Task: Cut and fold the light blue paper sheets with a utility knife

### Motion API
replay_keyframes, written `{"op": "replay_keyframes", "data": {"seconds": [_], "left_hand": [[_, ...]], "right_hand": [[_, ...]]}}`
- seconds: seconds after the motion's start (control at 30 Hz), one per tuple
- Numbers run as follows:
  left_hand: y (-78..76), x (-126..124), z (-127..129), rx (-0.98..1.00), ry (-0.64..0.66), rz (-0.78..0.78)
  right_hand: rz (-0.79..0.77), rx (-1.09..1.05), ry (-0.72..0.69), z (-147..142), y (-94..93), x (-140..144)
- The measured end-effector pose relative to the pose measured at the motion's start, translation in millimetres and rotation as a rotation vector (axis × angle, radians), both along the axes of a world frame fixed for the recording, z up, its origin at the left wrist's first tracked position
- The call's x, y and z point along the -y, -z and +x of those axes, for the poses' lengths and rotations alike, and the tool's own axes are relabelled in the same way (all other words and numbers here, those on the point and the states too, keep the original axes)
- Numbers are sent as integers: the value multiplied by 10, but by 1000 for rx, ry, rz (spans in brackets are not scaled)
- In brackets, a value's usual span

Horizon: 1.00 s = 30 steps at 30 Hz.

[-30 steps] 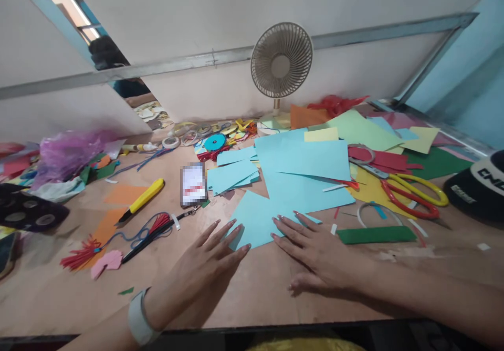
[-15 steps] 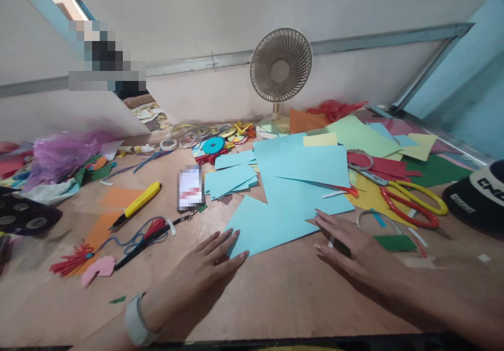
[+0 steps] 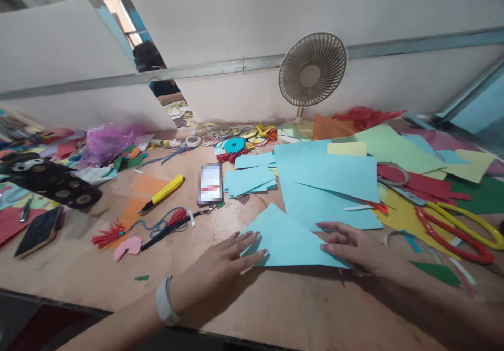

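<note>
A light blue sheet of paper (image 3: 289,240), its far side coming to a point, lies flat near the front of the table. My left hand (image 3: 224,261), with a pale band on the wrist, rests on its left edge with the fingers spread. On its right edge lie the stretched fingers of my right hand (image 3: 362,251), the lower right corner showing just below them. Behind it is a stack of larger blue sheets (image 3: 311,204). Smaller blue paper pieces (image 3: 252,180) lie left of that stack.
Left lie a yellow cutter (image 3: 167,191), a red tassel (image 3: 108,235), a phone (image 3: 39,230) and a lanyard card (image 3: 210,183). Scissors with red and yellow handles (image 3: 452,225) lie right on coloured paper. A fan (image 3: 311,72) stands behind. A person shows through the wall gap.
The blue sheet has moved towards me, away from the larger sheets. Both hands moved with it, the right one now over its right edge. The view has swung left.
</note>
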State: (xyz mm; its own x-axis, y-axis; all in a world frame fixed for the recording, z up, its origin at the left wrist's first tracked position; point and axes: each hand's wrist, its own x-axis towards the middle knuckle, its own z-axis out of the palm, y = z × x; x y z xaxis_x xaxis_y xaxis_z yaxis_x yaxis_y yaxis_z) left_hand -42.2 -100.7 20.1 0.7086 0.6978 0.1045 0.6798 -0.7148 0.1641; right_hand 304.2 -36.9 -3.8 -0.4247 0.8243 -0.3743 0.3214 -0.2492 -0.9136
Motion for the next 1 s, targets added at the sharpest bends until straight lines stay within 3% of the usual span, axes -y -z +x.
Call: {"op": "replay_keyframes", "data": {"seconds": [0.13,0.27,0.4,0.53,0.6,0.67,0.77,0.83,0.9,1.0], "left_hand": [[-56,-135,-22,194,-47,-139],[-131,-339,-44,429,-232,-224],[-208,-564,-55,430,-203,-358],[-288,-722,7,530,-123,-483],[-337,-754,68,623,-62,-389],[-399,-742,137,659,13,-153],[-495,-641,252,459,72,352],[-512,-546,353,263,105,599],[-460,-466,474,169,130,680],[-268,-405,642,151,134,671]], "right_hand": [[44,-18,-14,-84,-70,-10],[25,21,-134,-158,-292,33],[459,49,-143,-157,-561,38],[939,11,-144,-57,-660,-48],[1154,63,-117,-7,-638,-129],[1342,132,-60,12,-588,-221],[1504,242,36,-23,-494,-333],[1543,309,51,-64,-422,-365],[1569,337,-25,-100,-336,-364],[1579,319,-250,-126,-166,-336]]}}
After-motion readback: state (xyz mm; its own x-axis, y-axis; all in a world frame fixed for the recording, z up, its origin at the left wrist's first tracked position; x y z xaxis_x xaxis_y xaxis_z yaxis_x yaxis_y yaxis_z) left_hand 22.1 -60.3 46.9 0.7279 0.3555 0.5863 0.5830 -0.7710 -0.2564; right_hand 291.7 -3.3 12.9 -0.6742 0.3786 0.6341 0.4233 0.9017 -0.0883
